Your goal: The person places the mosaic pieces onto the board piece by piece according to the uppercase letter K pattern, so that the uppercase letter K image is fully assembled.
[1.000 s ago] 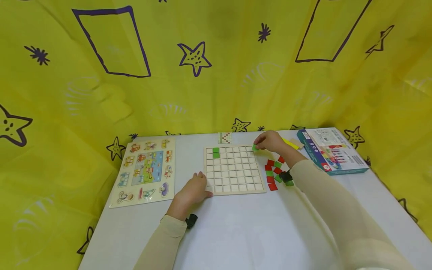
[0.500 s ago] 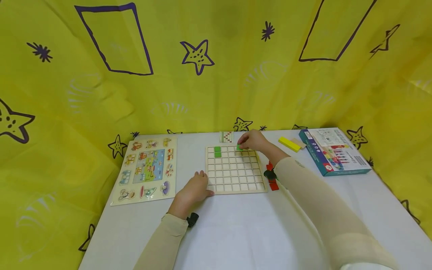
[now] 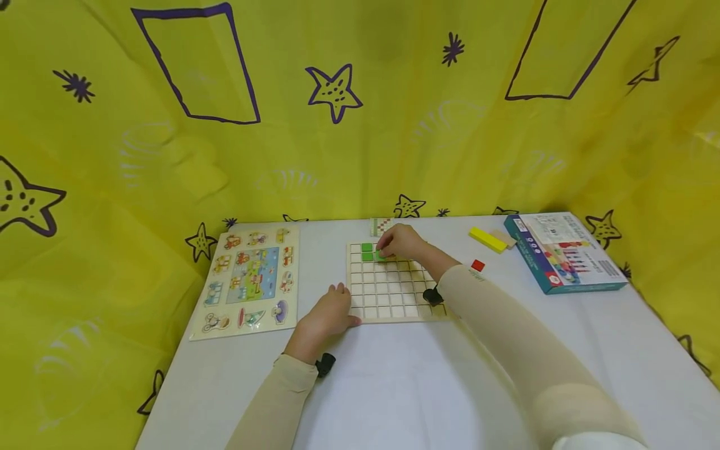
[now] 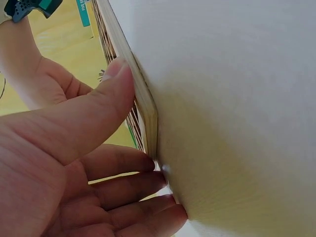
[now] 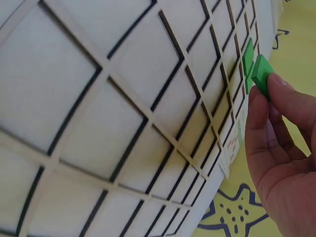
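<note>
In the head view, a wooden grid board [image 3: 388, 300] lies on the white table. My left hand [image 3: 328, 314] rests at its near-left corner, thumb against the front edge and fingers fairly straight along the left side. The left wrist view shows that thumb [image 4: 116, 94] touching the board's edge. My right hand [image 3: 405, 242] pinches a green square tile [image 5: 261, 75] between thumb and fingers over the far rows. Just left of it, two green tiles [image 3: 367, 248] sit in neighbouring cells, one behind the other. In the right wrist view the held tile is tilted and apart from the grid.
Behind the board lies a small pattern card [image 3: 380, 226]. A picture puzzle [image 3: 253, 275] is at left. On the right are a red tile [image 3: 477, 265], a yellow block [image 3: 487, 239] and a flat box [image 3: 565, 253]. My right forearm hides the other loose tiles.
My right hand has carried the green tile leftward from the board's far-right corner to beside the two placed green tiles. My left hand has stayed at the board's corner.
</note>
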`<action>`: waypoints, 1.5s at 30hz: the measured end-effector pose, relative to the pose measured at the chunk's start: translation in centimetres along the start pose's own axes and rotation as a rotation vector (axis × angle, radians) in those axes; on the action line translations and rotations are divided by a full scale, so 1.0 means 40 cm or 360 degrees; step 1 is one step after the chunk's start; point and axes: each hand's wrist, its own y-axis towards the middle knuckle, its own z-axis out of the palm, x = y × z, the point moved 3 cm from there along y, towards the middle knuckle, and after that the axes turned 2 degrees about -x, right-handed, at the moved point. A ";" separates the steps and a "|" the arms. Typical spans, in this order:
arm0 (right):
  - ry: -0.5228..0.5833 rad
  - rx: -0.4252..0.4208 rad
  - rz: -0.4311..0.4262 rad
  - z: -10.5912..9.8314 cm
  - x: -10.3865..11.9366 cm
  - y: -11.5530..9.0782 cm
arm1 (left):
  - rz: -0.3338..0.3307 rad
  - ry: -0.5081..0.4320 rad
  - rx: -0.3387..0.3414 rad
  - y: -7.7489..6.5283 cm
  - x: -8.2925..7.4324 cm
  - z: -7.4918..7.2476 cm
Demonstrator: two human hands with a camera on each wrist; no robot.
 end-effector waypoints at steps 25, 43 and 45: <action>-0.0117 0.0036 -0.0087 0.082 0.022 0.009 | 0.0023 0.0066 -0.0002 0.001 -0.011 -0.010; -0.0119 0.0043 -0.0114 0.079 0.014 -0.004 | 0.0009 0.0017 0.0010 -0.004 -0.010 -0.012; -0.0094 0.0044 -0.0103 0.067 0.009 -0.007 | -0.0005 0.0008 0.0011 -0.005 -0.010 -0.012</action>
